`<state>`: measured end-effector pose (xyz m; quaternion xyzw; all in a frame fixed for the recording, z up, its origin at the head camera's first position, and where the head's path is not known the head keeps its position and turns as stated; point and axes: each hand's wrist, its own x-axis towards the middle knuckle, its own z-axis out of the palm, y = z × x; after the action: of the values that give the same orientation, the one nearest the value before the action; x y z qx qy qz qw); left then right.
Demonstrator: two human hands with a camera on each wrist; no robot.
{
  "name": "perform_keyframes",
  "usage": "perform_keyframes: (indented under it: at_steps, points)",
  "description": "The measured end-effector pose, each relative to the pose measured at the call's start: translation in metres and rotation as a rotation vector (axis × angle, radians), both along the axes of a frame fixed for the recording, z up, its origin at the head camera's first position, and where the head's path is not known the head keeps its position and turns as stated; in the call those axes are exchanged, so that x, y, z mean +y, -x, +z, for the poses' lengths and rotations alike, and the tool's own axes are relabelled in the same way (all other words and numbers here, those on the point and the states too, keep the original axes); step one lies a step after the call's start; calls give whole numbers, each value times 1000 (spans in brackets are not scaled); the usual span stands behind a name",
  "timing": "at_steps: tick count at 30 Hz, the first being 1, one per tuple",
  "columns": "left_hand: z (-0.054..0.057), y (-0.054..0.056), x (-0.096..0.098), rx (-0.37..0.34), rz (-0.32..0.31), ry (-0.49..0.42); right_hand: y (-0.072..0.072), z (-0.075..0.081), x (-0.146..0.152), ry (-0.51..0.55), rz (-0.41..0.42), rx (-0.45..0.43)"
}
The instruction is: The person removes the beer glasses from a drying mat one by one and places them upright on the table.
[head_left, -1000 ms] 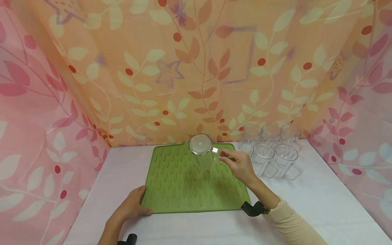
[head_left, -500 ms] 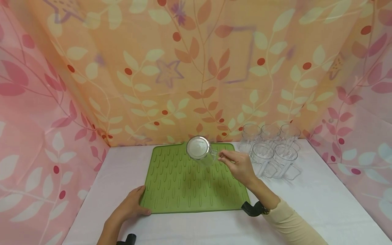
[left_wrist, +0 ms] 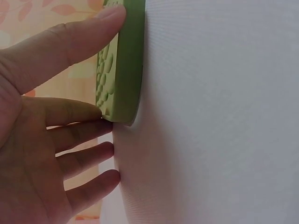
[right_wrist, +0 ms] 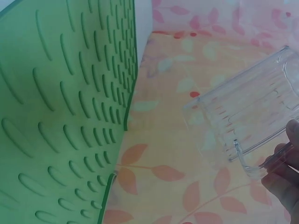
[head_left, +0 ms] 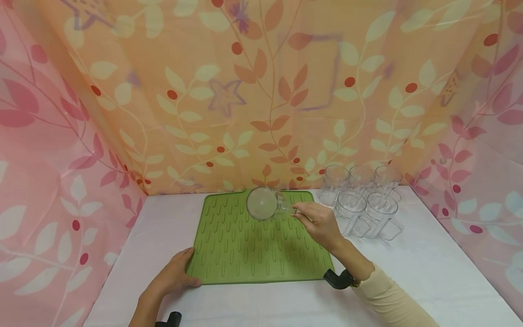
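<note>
My right hand pinches the handle of a clear glass mug and holds it tilted above the far part of a green ribbed mat. One round end of the mug faces the head camera. In the right wrist view the mug hangs apart from the mat, fingertips on its handle. My left hand touches the mat's near left corner. In the left wrist view the left thumb lies on the mat's edge, and the other fingers extend fairly straight by the corner and the white cloth.
Several clear glass mugs stand upright in two rows right of the mat, handles turned toward the right. A white cloth covers the table. Patterned curtains hang at the back and both sides.
The mug has tipped in my right hand, its round end swinging slightly down and left to face the head camera. The right hand has barely shifted; the left hand and mat stay put.
</note>
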<state>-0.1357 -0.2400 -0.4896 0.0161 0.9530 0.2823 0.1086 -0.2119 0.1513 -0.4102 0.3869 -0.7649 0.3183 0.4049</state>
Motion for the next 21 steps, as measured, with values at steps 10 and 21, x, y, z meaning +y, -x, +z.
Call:
perform_keyframes:
  at_steps: [10,21]
  points:
    - [3,1,1,0,-11,2,0,-2,6,-51,30,49]
    - [20,17,10,54,24,-116,3,-3,6,-68,70,206]
